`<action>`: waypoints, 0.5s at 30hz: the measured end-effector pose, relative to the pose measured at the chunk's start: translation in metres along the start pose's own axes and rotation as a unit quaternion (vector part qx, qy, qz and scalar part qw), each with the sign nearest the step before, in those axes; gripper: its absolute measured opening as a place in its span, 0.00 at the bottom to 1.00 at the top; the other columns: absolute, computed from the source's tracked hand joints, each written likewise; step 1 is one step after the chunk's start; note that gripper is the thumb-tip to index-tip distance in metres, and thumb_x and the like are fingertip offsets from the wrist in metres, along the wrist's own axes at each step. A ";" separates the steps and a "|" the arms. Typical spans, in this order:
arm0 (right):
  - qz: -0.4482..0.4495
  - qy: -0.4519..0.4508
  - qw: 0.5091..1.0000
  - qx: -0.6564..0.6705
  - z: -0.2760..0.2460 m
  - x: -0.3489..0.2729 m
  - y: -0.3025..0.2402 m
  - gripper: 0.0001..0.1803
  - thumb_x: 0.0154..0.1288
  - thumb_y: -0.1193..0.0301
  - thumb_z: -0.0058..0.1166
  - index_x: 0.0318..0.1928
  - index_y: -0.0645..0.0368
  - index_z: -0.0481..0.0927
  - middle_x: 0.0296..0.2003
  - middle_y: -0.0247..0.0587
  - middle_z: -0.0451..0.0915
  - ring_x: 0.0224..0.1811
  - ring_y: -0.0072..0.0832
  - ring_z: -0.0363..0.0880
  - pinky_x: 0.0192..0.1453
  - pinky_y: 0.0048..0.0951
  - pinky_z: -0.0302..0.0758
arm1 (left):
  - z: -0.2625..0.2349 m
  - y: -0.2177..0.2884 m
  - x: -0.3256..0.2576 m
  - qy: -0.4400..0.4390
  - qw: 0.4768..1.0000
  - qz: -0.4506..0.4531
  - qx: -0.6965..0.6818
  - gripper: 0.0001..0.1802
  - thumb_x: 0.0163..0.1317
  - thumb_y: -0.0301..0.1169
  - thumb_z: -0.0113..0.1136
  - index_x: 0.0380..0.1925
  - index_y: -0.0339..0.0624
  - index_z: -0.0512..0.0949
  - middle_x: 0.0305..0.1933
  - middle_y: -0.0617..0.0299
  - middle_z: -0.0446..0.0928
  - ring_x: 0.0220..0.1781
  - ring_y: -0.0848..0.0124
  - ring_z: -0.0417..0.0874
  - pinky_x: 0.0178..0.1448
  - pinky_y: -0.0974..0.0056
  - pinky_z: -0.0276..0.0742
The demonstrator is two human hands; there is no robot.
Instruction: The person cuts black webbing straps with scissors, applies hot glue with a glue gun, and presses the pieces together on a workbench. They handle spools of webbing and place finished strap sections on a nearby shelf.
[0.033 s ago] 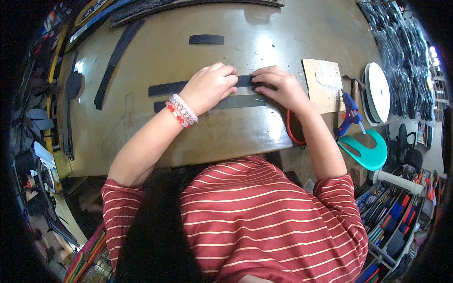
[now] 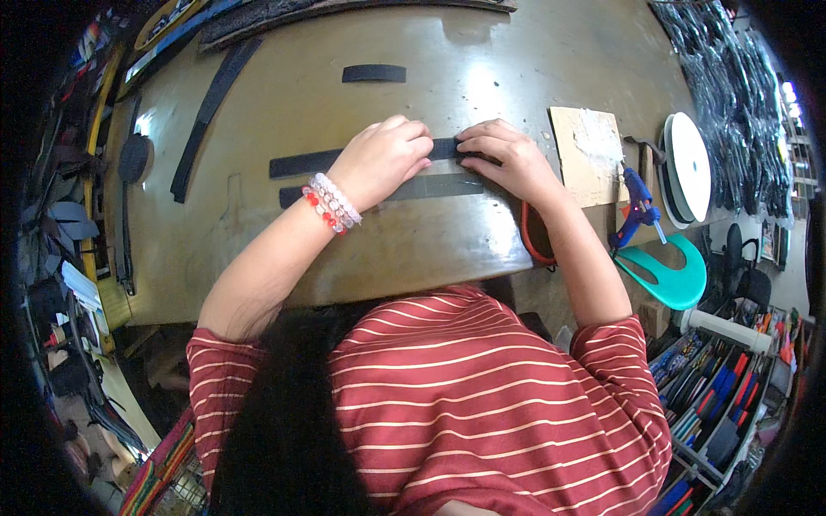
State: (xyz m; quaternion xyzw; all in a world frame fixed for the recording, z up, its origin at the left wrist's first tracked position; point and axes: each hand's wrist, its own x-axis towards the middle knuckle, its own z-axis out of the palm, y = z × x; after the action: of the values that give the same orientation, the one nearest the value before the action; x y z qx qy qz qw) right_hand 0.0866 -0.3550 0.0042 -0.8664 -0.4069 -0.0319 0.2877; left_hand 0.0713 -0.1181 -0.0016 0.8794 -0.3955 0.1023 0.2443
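A long black strip (image 2: 303, 162), fabric-like in look, lies crosswise on the table in front of me. My left hand (image 2: 384, 161), with beaded bracelets at the wrist, bends its closed fingers over the strip's middle. At the strip's right end, my right hand (image 2: 504, 156) pinches it between thumb and fingers. Just nearer to me runs a second dark strip (image 2: 434, 186), partly under my left wrist and greyer and shinier toward its right end. A short black piece (image 2: 374, 74) lies apart, farther back. My fingers hide parts of the held strip.
On the table's right are a cardboard piece (image 2: 568, 159) with whitish residue, a blue glue gun (image 2: 637, 206) and a white spool (image 2: 688, 168). Near them sits a teal curved piece (image 2: 684, 288). An orange-red handle loop (image 2: 527, 232) is by my right forearm. More black strips (image 2: 203, 129) lie left.
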 end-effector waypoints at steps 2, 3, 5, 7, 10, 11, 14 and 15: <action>-0.001 0.029 1.000 -0.006 0.005 -0.001 0.003 0.09 0.50 0.73 0.61 0.34 0.60 0.81 0.39 0.40 0.81 0.43 0.38 0.77 0.50 0.34 0.73 | 0.005 -0.002 0.001 0.006 1.000 0.000 -0.007 0.06 0.52 0.31 0.60 0.27 0.41 0.75 0.37 0.62 0.75 0.42 0.64 0.76 0.46 0.62 0.75; 0.003 0.033 0.999 -0.011 0.008 -0.002 0.004 0.09 0.50 0.73 0.61 0.34 0.60 0.81 0.39 0.39 0.80 0.43 0.38 0.77 0.50 0.34 0.73 | 0.007 -0.003 0.001 0.013 1.000 0.005 -0.006 0.06 0.52 0.31 0.60 0.27 0.41 0.75 0.36 0.62 0.74 0.41 0.64 0.75 0.46 0.62 0.75; 0.007 0.031 0.999 -0.002 0.009 -0.002 0.007 0.09 0.50 0.72 0.60 0.34 0.60 0.81 0.39 0.40 0.80 0.42 0.38 0.77 0.50 0.34 0.73 | 0.009 -0.006 -0.001 0.015 1.000 0.012 -0.004 0.06 0.52 0.30 0.60 0.26 0.41 0.74 0.35 0.61 0.74 0.41 0.64 0.75 0.45 0.61 0.75; 0.021 0.023 0.999 0.010 0.008 -0.001 0.008 0.09 0.50 0.72 0.60 0.34 0.60 0.81 0.38 0.40 0.80 0.42 0.38 0.77 0.49 0.34 0.73 | 0.009 -0.008 -0.002 0.012 1.000 0.028 0.001 0.06 0.52 0.30 0.60 0.25 0.41 0.73 0.34 0.61 0.73 0.40 0.64 0.75 0.45 0.61 0.75; 0.043 0.002 0.999 0.026 0.005 0.002 0.009 0.09 0.51 0.72 0.60 0.34 0.60 0.81 0.37 0.40 0.80 0.42 0.38 0.77 0.49 0.34 0.73 | 0.008 -0.007 -0.003 0.001 1.000 0.022 0.001 0.09 0.53 0.29 0.61 0.33 0.39 0.75 0.36 0.60 0.75 0.41 0.62 0.76 0.47 0.61 0.75; 0.047 -0.003 0.998 0.030 0.004 0.003 0.010 0.09 0.51 0.72 0.60 0.34 0.60 0.81 0.37 0.41 0.80 0.42 0.39 0.77 0.49 0.35 0.73 | 0.008 -0.008 -0.002 -0.014 1.000 0.028 0.000 0.09 0.53 0.30 0.61 0.33 0.39 0.75 0.36 0.59 0.75 0.41 0.62 0.76 0.48 0.61 0.74; 0.034 -0.033 0.999 0.026 0.002 0.008 0.013 0.08 0.52 0.72 0.60 0.34 0.60 0.81 0.37 0.41 0.80 0.43 0.39 0.77 0.50 0.34 0.73 | 0.004 -0.017 0.003 -0.055 0.998 0.029 -0.032 0.09 0.55 0.32 0.60 0.32 0.39 0.76 0.36 0.58 0.75 0.41 0.61 0.75 0.49 0.60 0.73; 0.021 -0.051 0.998 0.020 0.000 0.010 0.015 0.08 0.52 0.72 0.60 0.34 0.60 0.81 0.37 0.41 0.80 0.43 0.38 0.77 0.50 0.34 0.73 | 0.000 -0.024 0.006 -0.087 0.994 0.022 -0.060 0.09 0.55 0.33 0.59 0.32 0.39 0.76 0.37 0.57 0.75 0.42 0.60 0.75 0.49 0.59 0.73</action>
State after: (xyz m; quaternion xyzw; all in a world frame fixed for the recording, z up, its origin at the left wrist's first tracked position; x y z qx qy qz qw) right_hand 0.1036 -0.3557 -0.0001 -0.8691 -0.4037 0.0264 0.2846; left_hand 0.0935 -0.1084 -0.0081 0.8597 -0.4401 0.0067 0.2591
